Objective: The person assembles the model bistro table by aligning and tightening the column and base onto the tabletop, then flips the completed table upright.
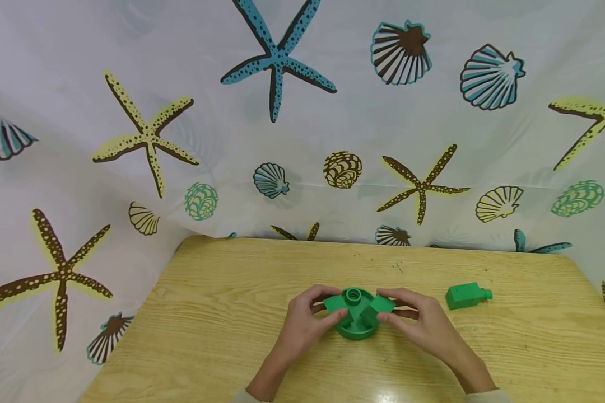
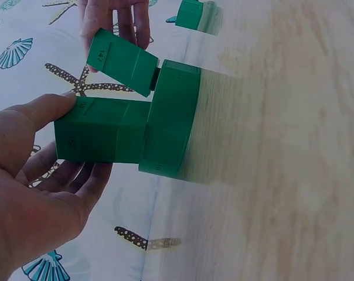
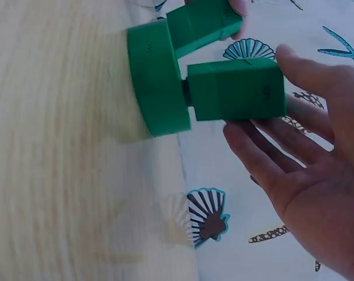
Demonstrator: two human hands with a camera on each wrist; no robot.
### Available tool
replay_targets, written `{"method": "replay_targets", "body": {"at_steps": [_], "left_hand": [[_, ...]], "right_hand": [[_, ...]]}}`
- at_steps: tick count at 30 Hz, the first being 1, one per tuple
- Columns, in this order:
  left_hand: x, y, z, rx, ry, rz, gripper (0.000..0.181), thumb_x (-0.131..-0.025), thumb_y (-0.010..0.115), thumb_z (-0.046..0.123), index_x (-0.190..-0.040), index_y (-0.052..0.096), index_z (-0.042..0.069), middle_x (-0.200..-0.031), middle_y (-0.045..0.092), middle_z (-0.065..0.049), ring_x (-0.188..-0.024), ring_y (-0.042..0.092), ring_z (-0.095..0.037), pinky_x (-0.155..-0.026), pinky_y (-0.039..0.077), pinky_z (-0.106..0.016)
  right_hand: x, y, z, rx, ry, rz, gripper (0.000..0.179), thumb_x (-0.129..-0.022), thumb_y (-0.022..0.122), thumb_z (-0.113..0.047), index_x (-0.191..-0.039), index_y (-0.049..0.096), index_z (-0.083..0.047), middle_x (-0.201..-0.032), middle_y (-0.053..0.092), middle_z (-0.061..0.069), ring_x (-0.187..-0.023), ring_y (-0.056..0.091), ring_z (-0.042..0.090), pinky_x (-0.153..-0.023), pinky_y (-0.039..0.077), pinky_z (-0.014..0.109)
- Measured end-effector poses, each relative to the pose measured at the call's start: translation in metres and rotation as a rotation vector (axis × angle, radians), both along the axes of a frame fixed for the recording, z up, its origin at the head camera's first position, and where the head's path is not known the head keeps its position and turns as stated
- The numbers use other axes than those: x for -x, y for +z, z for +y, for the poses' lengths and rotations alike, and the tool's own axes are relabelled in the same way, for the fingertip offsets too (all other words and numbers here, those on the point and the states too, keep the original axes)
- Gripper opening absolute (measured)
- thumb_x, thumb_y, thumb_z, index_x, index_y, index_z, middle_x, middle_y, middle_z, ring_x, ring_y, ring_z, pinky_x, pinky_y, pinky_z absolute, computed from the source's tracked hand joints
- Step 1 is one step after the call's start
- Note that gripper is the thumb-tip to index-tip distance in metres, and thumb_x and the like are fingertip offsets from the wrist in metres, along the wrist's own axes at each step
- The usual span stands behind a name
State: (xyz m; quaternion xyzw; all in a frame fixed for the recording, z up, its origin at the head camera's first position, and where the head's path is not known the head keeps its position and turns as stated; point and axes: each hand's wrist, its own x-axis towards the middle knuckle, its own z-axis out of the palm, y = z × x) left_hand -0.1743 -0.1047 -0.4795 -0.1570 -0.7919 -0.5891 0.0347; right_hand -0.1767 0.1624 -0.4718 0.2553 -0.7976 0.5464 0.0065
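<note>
A round green base (image 1: 357, 334) with a raised ring socket (image 1: 353, 295) at its far side stands on the table. My left hand (image 1: 305, 320) pinches one green block (image 2: 104, 130) between thumb and fingers; in the left wrist view its end meets the base without a visible gap. On the other side, my right hand (image 1: 419, 323) grips a second green block (image 3: 235, 91) the same way. That block leans outward, and a short dark neck shows between it and the base. Small printed numbers mark both blocks.
A third green block (image 1: 462, 295) with a round knob on its end lies on its side, right of my right hand. The wooden table (image 1: 222, 291) meets a white cloth (image 1: 302, 207) printed with starfish and shells behind and at the sides.
</note>
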Motion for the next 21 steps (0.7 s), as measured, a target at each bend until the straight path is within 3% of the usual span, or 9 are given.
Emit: {"method": "replay_targets", "body": {"at_steps": [8, 17, 21], "left_hand": [[-0.0001, -0.0012, -0.0006, -0.009, 0.004, -0.006, 0.036, -0.092, 0.081, 0.019, -0.121, 0.07, 0.003, -0.123, 0.068, -0.011, -0.119, 0.064, -0.026, -0.098, 0.056, -0.042], [-0.0002, -0.0002, -0.0006, -0.014, 0.0, -0.002, 0.036, -0.092, 0.081, 0.019, -0.122, 0.07, 0.003, -0.123, 0.068, -0.013, -0.119, 0.064, -0.027, -0.098, 0.055, -0.041], [0.0002, 0.0002, 0.0, -0.019, -0.008, -0.006, 0.036, -0.092, 0.081, 0.018, -0.122, 0.069, 0.002, -0.123, 0.067, -0.014, -0.119, 0.064, -0.027, -0.098, 0.056, -0.04]], "right_hand": [[-0.0009, 0.0066, 0.0076, -0.009, 0.088, -0.015, 0.039, -0.101, 0.066, -0.009, -0.139, 0.062, 0.001, -0.138, 0.063, 0.018, -0.122, 0.063, 0.033, -0.09, 0.058, 0.031], [0.0022, 0.0035, 0.0085, 0.058, 0.136, -0.041, 0.037, -0.102, 0.063, -0.002, -0.138, 0.061, 0.005, -0.138, 0.061, 0.023, -0.127, 0.06, 0.02, -0.095, 0.055, 0.031], [0.0015, 0.0025, 0.0077, 0.066, 0.108, -0.066, 0.036, -0.099, 0.068, -0.006, -0.134, 0.064, 0.002, -0.132, 0.065, 0.019, -0.122, 0.064, 0.019, -0.096, 0.056, 0.033]]}}
